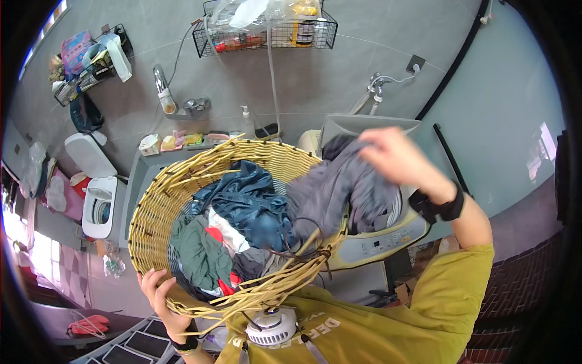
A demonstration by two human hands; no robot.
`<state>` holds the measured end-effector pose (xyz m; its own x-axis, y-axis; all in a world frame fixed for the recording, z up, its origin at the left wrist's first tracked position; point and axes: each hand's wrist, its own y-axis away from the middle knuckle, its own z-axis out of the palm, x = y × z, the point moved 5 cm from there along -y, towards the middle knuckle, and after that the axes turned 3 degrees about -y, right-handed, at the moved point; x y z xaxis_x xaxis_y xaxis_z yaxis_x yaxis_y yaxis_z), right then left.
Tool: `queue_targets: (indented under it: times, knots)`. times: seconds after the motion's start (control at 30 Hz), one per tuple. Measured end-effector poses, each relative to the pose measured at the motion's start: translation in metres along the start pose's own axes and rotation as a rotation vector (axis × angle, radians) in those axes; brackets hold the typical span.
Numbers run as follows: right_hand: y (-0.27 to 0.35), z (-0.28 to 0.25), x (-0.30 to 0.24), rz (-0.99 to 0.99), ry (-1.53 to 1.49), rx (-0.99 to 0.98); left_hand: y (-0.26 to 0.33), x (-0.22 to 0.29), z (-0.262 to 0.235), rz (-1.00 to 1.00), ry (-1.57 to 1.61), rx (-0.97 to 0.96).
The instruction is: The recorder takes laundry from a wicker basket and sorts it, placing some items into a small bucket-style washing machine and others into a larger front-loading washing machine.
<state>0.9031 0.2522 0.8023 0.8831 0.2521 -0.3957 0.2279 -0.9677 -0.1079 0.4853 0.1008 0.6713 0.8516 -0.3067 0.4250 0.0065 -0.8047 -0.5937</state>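
A yellow wicker laundry basket [159,200] fills the middle of the view, held up against my chest. My left hand [159,298] grips its lower left rim. Inside lie crumpled clothes: a dark blue garment [251,203], a green one [200,255], bits of red and white. My right hand [397,158] is shut on a grey garment [336,194], lifted over the basket's right rim and above the open top of a white washing machine [379,242]. A black watch sits on my right wrist.
A toilet [97,200] stands at the left. A wall tap [182,106] and a soap shelf sit behind the basket. Wire racks [273,33] with bottles hang on the grey tiled wall. Water taps [379,82] are above the machine.
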Motion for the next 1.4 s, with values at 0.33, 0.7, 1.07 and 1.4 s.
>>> queue_targets:
  times: [0.33, 0.7, 1.07, 1.4]
  knots:
    - [0.131, -0.306, 0.211, 0.112, -0.653, 1.119, 0.002, -0.012, 0.003, -0.011, 0.009, 0.028]
    - [0.053, -0.078, 0.209, 0.569, 0.171, 0.136, 0.0, -0.005, -0.001, 0.004, 0.014, 0.001]
    - [-0.035, 0.169, -0.069, -0.609, 0.007, -1.035, 0.004, -0.01, -0.001, 0.023, 0.035, 0.002]
    - [-0.052, 0.114, -0.047, -0.081, -0.48, -0.692, 0.005, -0.016, 0.0, 0.038, 0.043, -0.006]
